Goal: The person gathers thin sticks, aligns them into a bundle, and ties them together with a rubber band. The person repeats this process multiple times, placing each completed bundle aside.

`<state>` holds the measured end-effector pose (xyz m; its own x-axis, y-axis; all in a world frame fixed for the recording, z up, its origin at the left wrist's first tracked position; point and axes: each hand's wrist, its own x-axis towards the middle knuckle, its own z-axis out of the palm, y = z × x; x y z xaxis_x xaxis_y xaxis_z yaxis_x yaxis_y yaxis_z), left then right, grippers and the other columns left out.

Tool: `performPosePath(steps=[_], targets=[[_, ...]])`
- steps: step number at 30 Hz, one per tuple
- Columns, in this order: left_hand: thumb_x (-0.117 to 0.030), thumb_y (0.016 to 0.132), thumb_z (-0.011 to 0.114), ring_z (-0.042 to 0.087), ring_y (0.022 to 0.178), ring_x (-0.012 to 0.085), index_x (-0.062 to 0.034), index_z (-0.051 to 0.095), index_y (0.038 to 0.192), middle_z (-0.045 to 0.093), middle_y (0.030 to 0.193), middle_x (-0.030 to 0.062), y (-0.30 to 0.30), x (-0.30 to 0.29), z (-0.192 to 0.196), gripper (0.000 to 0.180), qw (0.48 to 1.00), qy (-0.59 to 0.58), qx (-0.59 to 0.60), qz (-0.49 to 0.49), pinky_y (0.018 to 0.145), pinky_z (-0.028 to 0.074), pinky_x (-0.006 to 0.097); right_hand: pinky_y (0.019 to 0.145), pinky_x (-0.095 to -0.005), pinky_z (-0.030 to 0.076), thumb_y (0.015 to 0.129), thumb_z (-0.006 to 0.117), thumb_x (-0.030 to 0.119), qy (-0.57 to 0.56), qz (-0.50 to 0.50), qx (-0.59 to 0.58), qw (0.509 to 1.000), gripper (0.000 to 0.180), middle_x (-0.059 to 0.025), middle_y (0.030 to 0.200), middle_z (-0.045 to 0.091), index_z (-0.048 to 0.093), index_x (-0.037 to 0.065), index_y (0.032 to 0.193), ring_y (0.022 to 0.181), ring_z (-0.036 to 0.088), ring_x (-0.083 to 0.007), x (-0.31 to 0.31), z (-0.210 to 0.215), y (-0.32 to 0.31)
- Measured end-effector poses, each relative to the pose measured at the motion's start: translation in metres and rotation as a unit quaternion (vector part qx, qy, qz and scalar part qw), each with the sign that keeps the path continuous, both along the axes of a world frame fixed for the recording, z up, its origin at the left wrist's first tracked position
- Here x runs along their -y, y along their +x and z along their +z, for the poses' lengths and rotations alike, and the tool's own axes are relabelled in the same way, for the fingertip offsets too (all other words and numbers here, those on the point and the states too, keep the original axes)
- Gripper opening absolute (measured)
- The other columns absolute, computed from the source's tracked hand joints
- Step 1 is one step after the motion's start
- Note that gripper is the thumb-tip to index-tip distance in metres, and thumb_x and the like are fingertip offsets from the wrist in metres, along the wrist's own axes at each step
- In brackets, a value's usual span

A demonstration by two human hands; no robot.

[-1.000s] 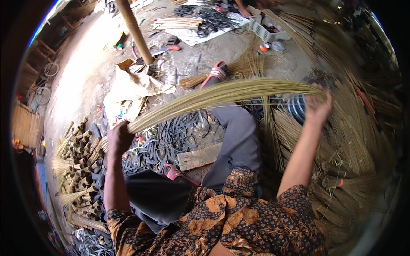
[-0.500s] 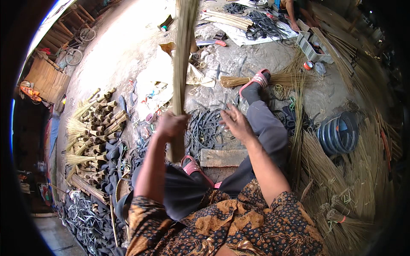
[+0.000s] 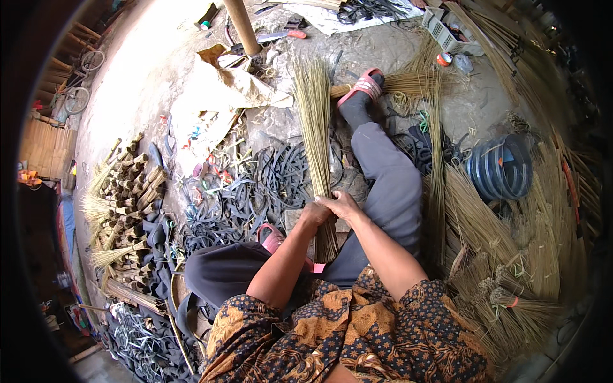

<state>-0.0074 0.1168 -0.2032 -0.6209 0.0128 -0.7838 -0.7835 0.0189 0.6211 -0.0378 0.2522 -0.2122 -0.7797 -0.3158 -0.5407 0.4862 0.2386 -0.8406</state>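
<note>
Broom-straw bundle [image 3: 317,137], the thing both hands grip, lies on the ground in front of the seated person, its loose tips fanned out far from the body and its butt end drawn in between the legs.

Far to the left of that bundle, a stack of finished short brushes [image 3: 124,210] with bound handles is heaped on the ground. Between the stack and the bundle spreads a tangle of black rubber strips [image 3: 255,188], which reaches right up beside the straws. Up and left of the bundle's tips lies a crumpled tan sack [image 3: 239,83], and beyond it stands a wooden post [image 3: 242,25].

The left hand [image 3: 315,214] is closed around the bundle near its lower end, fingers wrapped over the straws. The right hand [image 3: 343,204] touches it from the other side, fingers pressed together and curled against the same spot, so the two hands clamp the straws between them.

Just right of the bundle the person's outstretched leg in grey trousers [image 3: 389,185] ends in a red sandal [image 3: 361,85] near the tips. Further right sits a blue coil [image 3: 501,167], with long heaps of loose straw [image 3: 504,242] around it.
</note>
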Motion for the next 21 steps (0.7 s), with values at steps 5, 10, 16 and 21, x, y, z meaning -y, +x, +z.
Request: performPosePath(steps=[5, 10, 16, 21], targets=[[-0.023, 0.094, 0.077, 0.074, 0.079, 0.0238, 0.0019, 0.072, 0.112, 0.076, 0.096, 0.0132, 0.004, 0.007, 0.008, 0.031, 0.992, 0.115, -0.014, 0.052, 0.067, 0.061, 0.042, 0.073, -0.0321, 0.050, 0.096, 0.073, 0.037, 0.008, -0.063, 0.122, 0.991, 0.035, -0.0066, 0.092, 0.071, 0.073, 0.003, 0.105, 0.083, 0.063, -0.0133, -0.004, -0.006, -0.008], [-0.025, 0.095, 0.077, 0.075, 0.080, 0.0254, 0.0003, 0.072, 0.113, 0.076, 0.100, 0.0138, 0.005, 0.012, 0.013, 0.032, 0.987, 0.140, 0.007, 0.081, 0.070, 0.063, 0.044, 0.086, -0.0403, 0.052, 0.094, 0.070, 0.032, -0.056, -0.115, 0.097, 0.987, 0.048, -0.0154, 0.108, 0.069, 0.064, -0.006, 0.122, 0.099, 0.064, -0.0240, -0.011, -0.018, -0.007], [-0.019, 0.094, 0.074, 0.075, 0.077, 0.0267, 0.0037, 0.071, 0.112, 0.076, 0.096, 0.0160, 0.000, 0.016, 0.014, 0.029, 0.985, 0.132, 0.054, 0.092, 0.069, 0.064, 0.044, 0.093, -0.0430, 0.053, 0.090, 0.076, 0.034, -0.067, -0.126, 0.123, 0.982, 0.061, -0.0187, 0.116, 0.068, 0.059, -0.008, 0.131, 0.108, 0.064, -0.0267, -0.011, -0.008, -0.006], [-0.018, 0.095, 0.070, 0.076, 0.077, 0.0272, 0.0079, 0.069, 0.113, 0.076, 0.098, 0.0181, 0.001, 0.017, 0.011, 0.031, 0.990, 0.111, 0.044, 0.079, 0.067, 0.064, 0.044, 0.098, -0.0482, 0.052, 0.086, 0.083, 0.028, -0.045, -0.108, 0.133, 0.984, 0.074, -0.0246, 0.131, 0.059, 0.046, -0.010, 0.137, 0.119, 0.059, -0.0312, -0.011, 0.000, -0.005]])
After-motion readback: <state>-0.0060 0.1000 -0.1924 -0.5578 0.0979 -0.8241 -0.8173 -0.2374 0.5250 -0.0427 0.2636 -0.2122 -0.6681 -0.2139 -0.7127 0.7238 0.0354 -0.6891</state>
